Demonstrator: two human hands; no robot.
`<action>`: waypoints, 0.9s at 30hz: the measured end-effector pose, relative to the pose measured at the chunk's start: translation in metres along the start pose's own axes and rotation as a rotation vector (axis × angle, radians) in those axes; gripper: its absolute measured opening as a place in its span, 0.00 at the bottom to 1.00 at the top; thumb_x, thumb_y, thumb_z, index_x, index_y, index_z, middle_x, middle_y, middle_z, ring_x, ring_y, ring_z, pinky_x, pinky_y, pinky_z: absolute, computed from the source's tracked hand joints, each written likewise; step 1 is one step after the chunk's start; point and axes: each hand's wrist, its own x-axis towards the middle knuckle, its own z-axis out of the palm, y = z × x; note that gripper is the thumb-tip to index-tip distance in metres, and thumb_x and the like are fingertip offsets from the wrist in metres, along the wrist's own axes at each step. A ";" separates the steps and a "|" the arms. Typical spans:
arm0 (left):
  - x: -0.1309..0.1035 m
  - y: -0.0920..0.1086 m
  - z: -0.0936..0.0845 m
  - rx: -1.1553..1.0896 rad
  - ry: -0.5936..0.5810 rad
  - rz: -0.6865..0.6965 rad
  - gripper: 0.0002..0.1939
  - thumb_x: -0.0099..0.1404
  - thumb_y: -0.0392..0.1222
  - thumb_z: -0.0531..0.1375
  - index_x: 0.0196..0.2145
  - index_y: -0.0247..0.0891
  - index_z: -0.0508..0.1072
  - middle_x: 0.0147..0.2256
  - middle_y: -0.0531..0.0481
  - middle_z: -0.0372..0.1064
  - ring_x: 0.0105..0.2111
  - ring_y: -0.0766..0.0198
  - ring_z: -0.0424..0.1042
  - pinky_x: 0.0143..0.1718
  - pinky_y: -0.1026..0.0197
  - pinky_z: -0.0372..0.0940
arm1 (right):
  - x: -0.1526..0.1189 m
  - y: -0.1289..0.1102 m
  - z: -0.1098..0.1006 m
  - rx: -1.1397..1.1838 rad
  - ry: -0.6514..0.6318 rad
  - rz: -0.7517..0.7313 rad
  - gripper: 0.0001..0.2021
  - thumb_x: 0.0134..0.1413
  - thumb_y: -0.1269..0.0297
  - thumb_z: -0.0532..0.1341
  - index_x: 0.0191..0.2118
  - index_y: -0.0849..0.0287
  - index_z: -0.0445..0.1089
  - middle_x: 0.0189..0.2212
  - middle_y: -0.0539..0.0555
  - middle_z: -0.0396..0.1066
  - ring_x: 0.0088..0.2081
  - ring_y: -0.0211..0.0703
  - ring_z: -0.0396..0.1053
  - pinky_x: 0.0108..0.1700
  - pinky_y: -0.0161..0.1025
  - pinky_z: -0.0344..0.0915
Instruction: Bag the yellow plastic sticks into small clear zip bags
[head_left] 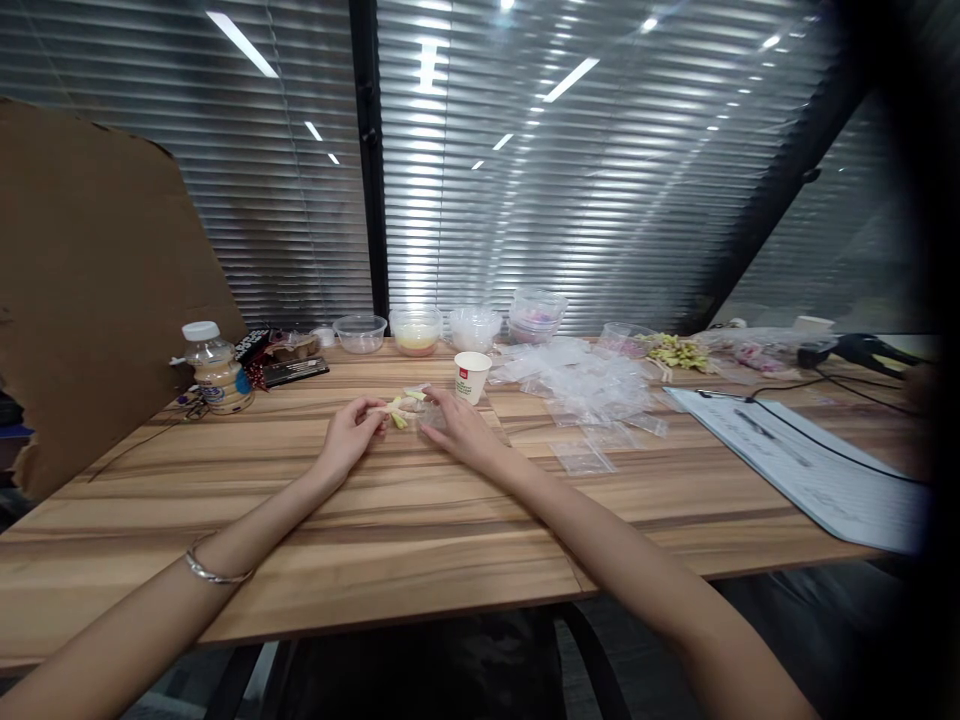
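Note:
My left hand rests low over the table with fingers curled together at a small soft yellow-and-cream piece, whose exact kind I cannot make out. Across from it, my right hand has its thumb and forefinger at the edge of a small clear plastic bag. Both things lie between the hands, and the bag's outline is faint. A white paper cup with a red mark stands upright just behind my right hand.
Loose clear bags spread to the right of the cup. Several clear plastic bowls line the back. A yellow-green pile and a clipboard lie right; a bottle and cardboard panel stand left.

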 end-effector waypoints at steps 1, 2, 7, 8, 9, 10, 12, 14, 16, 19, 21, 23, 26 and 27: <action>-0.001 0.002 0.000 0.004 -0.001 0.018 0.15 0.58 0.48 0.59 0.38 0.34 0.71 0.31 0.49 0.71 0.28 0.67 0.69 0.32 0.66 0.64 | 0.000 0.001 0.000 0.039 0.008 0.011 0.26 0.56 0.62 0.58 0.59 0.58 0.51 0.54 0.61 0.61 0.55 0.49 0.60 0.56 0.49 0.59; -0.002 0.004 0.000 0.011 -0.005 0.037 0.15 0.59 0.48 0.58 0.37 0.34 0.71 0.30 0.50 0.71 0.28 0.66 0.69 0.32 0.65 0.64 | 0.000 0.001 0.001 0.079 0.013 0.023 0.27 0.56 0.61 0.58 0.59 0.58 0.51 0.54 0.60 0.61 0.55 0.49 0.61 0.55 0.48 0.59; -0.005 0.010 -0.001 0.095 0.011 0.128 0.15 0.60 0.50 0.58 0.37 0.35 0.72 0.32 0.49 0.71 0.32 0.64 0.70 0.35 0.64 0.64 | 0.000 0.001 0.002 0.260 0.042 0.074 0.28 0.55 0.58 0.59 0.59 0.56 0.49 0.49 0.58 0.64 0.51 0.46 0.64 0.53 0.47 0.61; -0.006 0.010 -0.001 0.110 0.022 0.142 0.16 0.60 0.51 0.58 0.38 0.35 0.72 0.33 0.48 0.72 0.32 0.64 0.70 0.36 0.64 0.64 | 0.000 0.001 0.003 0.281 0.048 0.075 0.29 0.54 0.59 0.60 0.59 0.56 0.49 0.49 0.58 0.64 0.50 0.45 0.64 0.53 0.47 0.61; -0.006 0.010 -0.001 0.121 0.036 0.152 0.16 0.60 0.51 0.58 0.38 0.35 0.72 0.34 0.48 0.72 0.33 0.63 0.70 0.36 0.64 0.64 | 0.000 0.001 0.004 0.296 0.049 0.075 0.29 0.54 0.59 0.61 0.59 0.55 0.49 0.49 0.58 0.64 0.51 0.45 0.64 0.53 0.47 0.61; -0.006 0.011 -0.001 0.129 0.046 0.158 0.17 0.60 0.52 0.57 0.38 0.35 0.72 0.34 0.48 0.73 0.33 0.63 0.70 0.36 0.64 0.64 | 0.000 0.002 0.005 0.308 0.049 0.074 0.30 0.53 0.60 0.61 0.59 0.55 0.49 0.49 0.58 0.64 0.51 0.45 0.63 0.53 0.47 0.61; -0.006 0.011 -0.001 0.131 0.057 0.159 0.18 0.60 0.52 0.57 0.38 0.35 0.72 0.34 0.47 0.73 0.32 0.63 0.70 0.36 0.64 0.64 | 0.000 0.002 0.006 0.322 0.046 0.073 0.31 0.52 0.61 0.62 0.59 0.55 0.48 0.49 0.58 0.64 0.51 0.45 0.63 0.54 0.47 0.60; -0.006 0.012 0.000 0.121 0.049 0.161 0.18 0.60 0.53 0.57 0.38 0.35 0.72 0.34 0.47 0.73 0.32 0.63 0.70 0.35 0.64 0.64 | 0.000 0.003 0.007 0.328 0.044 0.073 0.31 0.52 0.62 0.62 0.59 0.55 0.48 0.48 0.58 0.65 0.51 0.45 0.63 0.54 0.47 0.60; -0.007 0.014 0.000 0.116 0.022 0.177 0.18 0.60 0.52 0.57 0.39 0.35 0.73 0.35 0.47 0.73 0.32 0.63 0.71 0.36 0.64 0.65 | 0.000 0.003 0.008 0.329 0.048 0.074 0.31 0.52 0.62 0.62 0.59 0.56 0.48 0.49 0.58 0.64 0.51 0.46 0.63 0.54 0.48 0.60; -0.008 0.016 0.000 0.126 -0.013 0.196 0.17 0.61 0.51 0.57 0.39 0.35 0.73 0.35 0.46 0.73 0.32 0.63 0.70 0.35 0.64 0.64 | -0.001 0.002 0.007 0.329 0.049 0.078 0.32 0.52 0.61 0.62 0.59 0.56 0.47 0.50 0.59 0.64 0.52 0.45 0.62 0.55 0.47 0.59; -0.009 0.017 -0.001 0.136 -0.012 0.200 0.17 0.61 0.51 0.57 0.39 0.35 0.73 0.36 0.46 0.73 0.33 0.63 0.71 0.36 0.63 0.65 | 0.000 0.001 0.006 0.324 0.040 0.074 0.32 0.52 0.60 0.62 0.59 0.56 0.47 0.50 0.59 0.64 0.52 0.45 0.63 0.55 0.47 0.59; -0.008 0.016 -0.001 0.153 -0.001 0.205 0.16 0.61 0.51 0.57 0.39 0.35 0.73 0.37 0.46 0.73 0.34 0.62 0.71 0.37 0.63 0.65 | 0.000 0.000 0.005 0.318 0.030 0.066 0.32 0.52 0.60 0.62 0.59 0.56 0.47 0.50 0.60 0.63 0.52 0.45 0.63 0.54 0.48 0.60; -0.008 0.015 -0.002 0.179 -0.002 0.213 0.15 0.61 0.49 0.57 0.39 0.35 0.74 0.38 0.46 0.73 0.35 0.62 0.71 0.38 0.63 0.65 | 0.000 -0.001 0.003 0.317 0.019 0.053 0.31 0.53 0.60 0.61 0.59 0.57 0.48 0.50 0.60 0.63 0.52 0.45 0.63 0.55 0.47 0.60; -0.008 0.015 -0.002 0.187 -0.004 0.217 0.15 0.61 0.49 0.57 0.39 0.36 0.74 0.39 0.46 0.73 0.36 0.62 0.71 0.39 0.62 0.65 | 0.000 -0.001 0.003 0.319 0.014 0.052 0.31 0.53 0.60 0.61 0.59 0.57 0.48 0.51 0.60 0.63 0.52 0.45 0.63 0.55 0.47 0.60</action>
